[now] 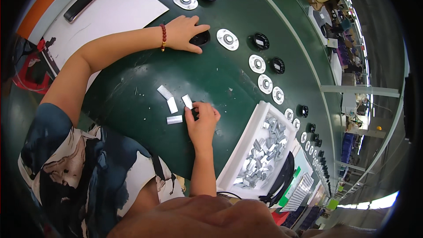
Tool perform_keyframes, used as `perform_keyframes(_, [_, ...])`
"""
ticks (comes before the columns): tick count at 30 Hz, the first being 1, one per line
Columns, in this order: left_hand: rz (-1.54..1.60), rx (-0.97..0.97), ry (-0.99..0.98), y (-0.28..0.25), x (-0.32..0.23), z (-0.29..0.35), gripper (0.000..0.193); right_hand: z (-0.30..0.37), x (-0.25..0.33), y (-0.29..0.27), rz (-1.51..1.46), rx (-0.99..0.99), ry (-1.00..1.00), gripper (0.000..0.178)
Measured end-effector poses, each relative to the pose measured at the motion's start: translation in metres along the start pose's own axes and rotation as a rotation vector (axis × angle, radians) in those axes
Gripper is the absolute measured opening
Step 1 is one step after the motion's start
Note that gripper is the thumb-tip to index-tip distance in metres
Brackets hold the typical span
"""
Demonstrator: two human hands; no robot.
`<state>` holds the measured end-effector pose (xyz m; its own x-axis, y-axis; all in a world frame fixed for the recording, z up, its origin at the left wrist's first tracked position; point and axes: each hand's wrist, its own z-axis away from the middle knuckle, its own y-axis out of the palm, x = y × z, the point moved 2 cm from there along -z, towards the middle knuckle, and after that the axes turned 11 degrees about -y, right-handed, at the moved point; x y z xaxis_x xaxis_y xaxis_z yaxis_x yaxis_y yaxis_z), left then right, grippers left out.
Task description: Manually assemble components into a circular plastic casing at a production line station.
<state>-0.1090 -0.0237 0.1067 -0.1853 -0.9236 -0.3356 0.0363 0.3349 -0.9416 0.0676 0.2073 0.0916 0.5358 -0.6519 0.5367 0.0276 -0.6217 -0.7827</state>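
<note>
My left hand (183,34), with a red bead bracelet on its wrist, reaches out over the green table. Its thumb and fingers curve round a black round part (200,38), partly hidden by the hand. Closer to me, my right hand (203,121) pinches the lower end of a small silver-white rectangular piece (187,101) at the table surface. Beside it lie three similar pieces: one tilted (165,91), one upright in the picture (172,105) and one lying crosswise (174,120). To the right of my left hand sits a white oval plate with a round centre (228,39).
A white tray (229,166) full of small silver pieces stands at the right. Along the far side runs a line of white oval plates (257,64) and black round parts (261,41). A dark phone-like object (84,3) rests on a white sheet (128,6) at upper left.
</note>
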Motion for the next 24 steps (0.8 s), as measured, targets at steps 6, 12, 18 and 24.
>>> perform_keyframes(6, [0.351,0.099,-0.006,-0.015,0.01,0.046,0.054,-0.004,0.001,-0.005,0.067,-0.058,0.002,0.021])
perform_keyframes(12, [0.31,-0.04,0.434,-0.015,0.041,0.068,0.039,-0.006,0.003,0.002,0.059,-0.057,-0.004,0.02])
perform_keyframes(18, [0.45,0.049,0.488,0.004,0.021,0.064,0.014,-0.008,0.002,-0.019,-0.028,-0.065,0.136,0.016])
perform_keyframes(24, [0.457,-0.078,0.508,0.001,0.024,0.07,0.015,-0.02,-0.001,-0.029,-0.186,-0.16,0.235,0.015])
